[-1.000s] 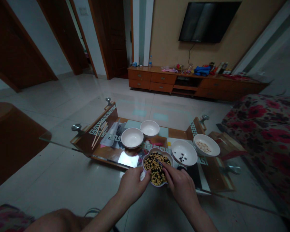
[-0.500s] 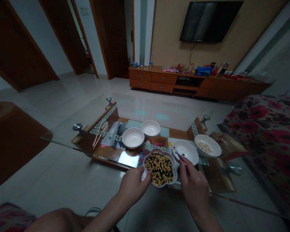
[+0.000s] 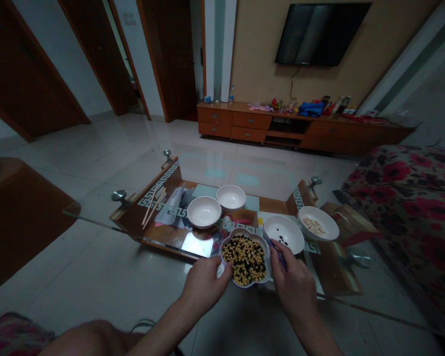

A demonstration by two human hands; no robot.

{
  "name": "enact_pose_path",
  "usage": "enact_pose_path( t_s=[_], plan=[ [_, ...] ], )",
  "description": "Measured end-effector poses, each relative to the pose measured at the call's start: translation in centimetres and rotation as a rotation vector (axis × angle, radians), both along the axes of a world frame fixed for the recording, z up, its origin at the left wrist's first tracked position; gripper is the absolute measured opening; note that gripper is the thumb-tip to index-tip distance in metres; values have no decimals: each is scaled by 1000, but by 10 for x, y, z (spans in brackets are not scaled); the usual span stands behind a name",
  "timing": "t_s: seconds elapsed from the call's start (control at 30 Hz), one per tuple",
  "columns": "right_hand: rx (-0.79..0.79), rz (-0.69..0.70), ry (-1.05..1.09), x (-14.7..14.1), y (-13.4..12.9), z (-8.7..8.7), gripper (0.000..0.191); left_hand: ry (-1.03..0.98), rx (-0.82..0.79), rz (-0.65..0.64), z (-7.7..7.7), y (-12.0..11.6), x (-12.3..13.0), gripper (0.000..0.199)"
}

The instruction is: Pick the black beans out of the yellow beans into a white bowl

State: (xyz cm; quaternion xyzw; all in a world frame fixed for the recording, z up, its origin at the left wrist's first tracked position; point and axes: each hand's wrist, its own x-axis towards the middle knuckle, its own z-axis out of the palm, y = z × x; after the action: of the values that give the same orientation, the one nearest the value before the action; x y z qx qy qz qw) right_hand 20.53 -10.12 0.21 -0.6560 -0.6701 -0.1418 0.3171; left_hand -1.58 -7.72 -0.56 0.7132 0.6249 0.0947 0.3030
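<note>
Glass-top table = biggest item, approx. mid-frame, wood shelf w/ Greek-key trim under the glass. Low wood TV cabinet by far wall, misc. clutter on top. Floral cloth on R side. TV wall-mounted above cabinet, screen dark.

Scalloped dish at near edge of table, full of mixed yellow + blk beans. L hand clamped on its L side, thumb up at the rim; underside grip n/a, can't tell. R hand just R of dish, closed in a pinch on thin dark tweezers, tips pointing up-left at near-L rim of blk-bean bowl; can't tell if tips touch or hold anything.

4 white bowls, all upright:
- blk-bean bowl: R of dish, few loose blk beans inside.
- pale-piece bowl: far R, just beside the above, flat pale bits in it.
- front-L bowl: up-left of dish, nothing seen inside.
- rear bowl: just behind/R of front-L one, ditto.

Chopsticks: L end of table, slanted, well apart from dish.
</note>
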Motion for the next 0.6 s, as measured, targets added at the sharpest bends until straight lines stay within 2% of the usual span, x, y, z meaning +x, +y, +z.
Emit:
enact_pose_path(
  t_s=[0.17, 0.3, 0.43, 0.6],
  plan=[
    [-26, 225, 49, -6, 0, -5, 32, -5, 5, 5, -1, 0, 0, 46],
    [-105, 334, 45, -10, 0, -6, 28, -27, 21, -2, -2, -1, 0, 45],
    [-166, 378, 15, -11, -1, -7, 27, -21, 27, 2, -3, -1, -1, 46],
    [-168, 354, 4, -12, -1, -9, 28, -23, 30, -9, -2, -1, 0, 44]
  ],
)
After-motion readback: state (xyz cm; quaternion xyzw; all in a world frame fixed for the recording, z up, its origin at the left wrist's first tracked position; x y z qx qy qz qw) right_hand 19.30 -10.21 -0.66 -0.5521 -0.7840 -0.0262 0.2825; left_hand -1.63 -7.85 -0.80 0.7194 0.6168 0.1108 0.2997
